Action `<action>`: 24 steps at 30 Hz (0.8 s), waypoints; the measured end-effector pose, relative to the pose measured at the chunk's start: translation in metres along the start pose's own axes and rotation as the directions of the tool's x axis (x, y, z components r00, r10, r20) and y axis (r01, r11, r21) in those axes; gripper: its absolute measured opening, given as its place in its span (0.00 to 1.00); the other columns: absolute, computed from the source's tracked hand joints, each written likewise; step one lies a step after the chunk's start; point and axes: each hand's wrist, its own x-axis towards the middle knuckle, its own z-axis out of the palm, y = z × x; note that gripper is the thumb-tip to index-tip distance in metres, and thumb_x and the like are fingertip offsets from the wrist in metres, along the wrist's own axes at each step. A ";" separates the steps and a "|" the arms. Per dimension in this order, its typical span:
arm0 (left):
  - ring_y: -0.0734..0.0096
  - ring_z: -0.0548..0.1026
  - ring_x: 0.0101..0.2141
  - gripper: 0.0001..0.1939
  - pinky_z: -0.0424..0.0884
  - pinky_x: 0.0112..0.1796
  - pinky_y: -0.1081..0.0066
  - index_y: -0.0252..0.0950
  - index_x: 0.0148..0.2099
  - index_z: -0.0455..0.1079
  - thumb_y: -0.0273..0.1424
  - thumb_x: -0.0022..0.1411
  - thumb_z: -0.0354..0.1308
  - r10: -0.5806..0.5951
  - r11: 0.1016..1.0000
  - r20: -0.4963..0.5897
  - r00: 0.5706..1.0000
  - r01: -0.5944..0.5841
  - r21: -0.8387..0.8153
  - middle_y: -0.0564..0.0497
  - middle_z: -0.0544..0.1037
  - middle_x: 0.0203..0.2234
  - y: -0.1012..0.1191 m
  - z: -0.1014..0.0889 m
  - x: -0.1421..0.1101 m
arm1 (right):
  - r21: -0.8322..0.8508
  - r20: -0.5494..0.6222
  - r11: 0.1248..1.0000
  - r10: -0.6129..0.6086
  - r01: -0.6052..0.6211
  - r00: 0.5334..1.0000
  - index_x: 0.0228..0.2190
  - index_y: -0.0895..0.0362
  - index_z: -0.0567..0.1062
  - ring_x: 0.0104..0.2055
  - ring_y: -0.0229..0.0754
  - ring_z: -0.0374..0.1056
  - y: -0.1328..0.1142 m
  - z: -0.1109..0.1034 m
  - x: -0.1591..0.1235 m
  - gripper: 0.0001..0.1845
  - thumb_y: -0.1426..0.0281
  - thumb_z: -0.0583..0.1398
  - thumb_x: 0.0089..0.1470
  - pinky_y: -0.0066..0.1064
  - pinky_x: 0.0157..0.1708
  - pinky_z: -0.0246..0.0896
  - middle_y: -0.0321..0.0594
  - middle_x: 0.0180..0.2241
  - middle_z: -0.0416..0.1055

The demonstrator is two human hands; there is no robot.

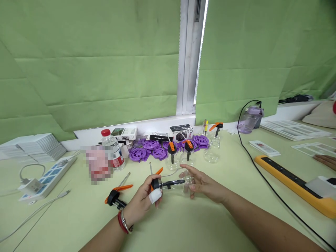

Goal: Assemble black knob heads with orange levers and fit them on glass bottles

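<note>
My left hand (139, 203), with a white wrap on its thumb or finger, is closed round a black pump head (155, 184) with an orange lever and a thin metal spout. The black pump tube (173, 183) points right into a clear bottle (180, 191), which lies on its side in the air. My right hand (207, 185) curls its fingers round the bottle's far end. Left of my left wrist, a loose pump head (113, 198) with an orange lever lies on the table. Beyond my hands, two clear bottles (172, 163) (188, 161) stand with pump heads fitted.
Purple plastic discs (138, 154) lie in a heap by the wall, with small boxes (181, 131) behind. A water bottle (114, 150) and a power strip (49, 178) are left. At right are a black cable (258, 169), a yellow-black bar (291, 185) and another person's hand (325, 161).
</note>
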 end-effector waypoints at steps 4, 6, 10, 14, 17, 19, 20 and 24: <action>0.73 0.66 0.25 0.21 0.64 0.31 0.69 0.38 0.55 0.52 0.37 0.63 0.50 0.012 0.999 0.014 1.000 -0.013 0.042 0.54 0.69 0.25 -0.003 0.000 -0.002 | 0.047 -0.051 0.995 0.092 -0.089 0.994 0.57 0.52 0.56 0.25 0.38 0.70 0.009 0.003 0.003 0.35 0.54 0.59 0.52 0.29 0.23 0.63 0.43 0.37 0.70; 0.73 0.66 0.25 0.21 0.64 0.31 0.69 0.39 0.56 0.53 0.37 0.63 0.51 0.009 0.998 0.014 1.000 -0.010 0.066 0.54 0.69 0.25 -0.004 0.001 -0.003 | 0.065 -0.089 0.987 0.153 -0.147 0.984 0.54 0.57 0.60 0.19 0.36 0.67 0.015 0.003 0.005 0.33 0.49 0.54 0.53 0.26 0.18 0.59 0.41 0.30 0.72; 0.73 0.66 0.25 0.22 0.63 0.31 0.69 0.38 0.56 0.53 0.37 0.63 0.51 -0.008 0.998 0.018 1.000 0.007 0.070 0.53 0.69 0.26 -0.005 0.002 -0.002 | 0.043 -0.111 0.977 0.211 -0.207 0.971 0.51 0.62 0.63 0.13 0.33 0.60 0.020 0.002 0.007 0.38 0.43 0.46 0.54 0.24 0.12 0.51 0.40 0.23 0.71; 0.73 0.66 0.24 0.23 0.64 0.31 0.69 0.38 0.56 0.53 0.39 0.62 0.52 -0.005 1.000 0.014 1.000 0.005 0.018 0.54 0.69 0.25 -0.003 0.001 0.000 | -0.042 -0.111 0.988 0.141 -0.146 0.984 0.59 0.57 0.53 0.24 0.37 0.68 0.009 0.001 0.003 0.40 0.45 0.47 0.54 0.27 0.19 0.61 0.51 0.39 0.72; 0.73 0.66 0.24 0.22 0.64 0.31 0.68 0.37 0.55 0.54 0.39 0.62 0.52 0.005 1.000 0.002 1.000 -0.004 -0.014 0.53 0.70 0.25 -0.001 0.000 0.001 | -0.106 -0.040 0.994 -0.023 0.018 0.999 0.62 0.45 0.44 0.41 0.41 0.68 -0.002 0.000 -0.001 0.43 0.51 0.57 0.51 0.32 0.33 0.67 0.51 0.59 0.52; 0.73 0.66 0.24 0.21 0.63 0.30 0.68 0.37 0.54 0.54 0.39 0.63 0.51 0.004 1.000 0.000 1.000 -0.004 -0.021 0.53 0.70 0.25 -0.001 0.000 0.001 | -0.116 -0.002 0.991 -0.066 0.066 0.998 0.61 0.42 0.46 0.47 0.43 0.64 -0.004 0.000 -0.003 0.44 0.57 0.62 0.49 0.33 0.38 0.65 0.47 0.61 0.47; 0.74 0.66 0.24 0.20 0.63 0.30 0.68 0.37 0.54 0.54 0.39 0.63 0.51 0.003 1.000 -0.001 1.000 -0.003 -0.025 0.53 0.70 0.25 -0.001 0.000 0.001 | -0.110 -0.003 0.992 -0.064 0.063 0.998 0.60 0.42 0.49 0.47 0.43 0.63 -0.004 0.000 -0.003 0.43 0.60 0.63 0.49 0.33 0.39 0.65 0.46 0.59 0.48; 0.74 0.66 0.23 0.20 0.63 0.30 0.69 0.36 0.54 0.53 0.39 0.63 0.50 0.011 1.000 -0.007 1.000 -0.011 -0.020 0.53 0.70 0.25 -0.002 0.001 0.000 | -0.065 -0.039 0.997 -0.039 0.037 0.998 0.58 0.44 0.54 0.40 0.40 0.66 0.003 0.001 0.001 0.38 0.61 0.63 0.49 0.32 0.34 0.64 0.45 0.51 0.57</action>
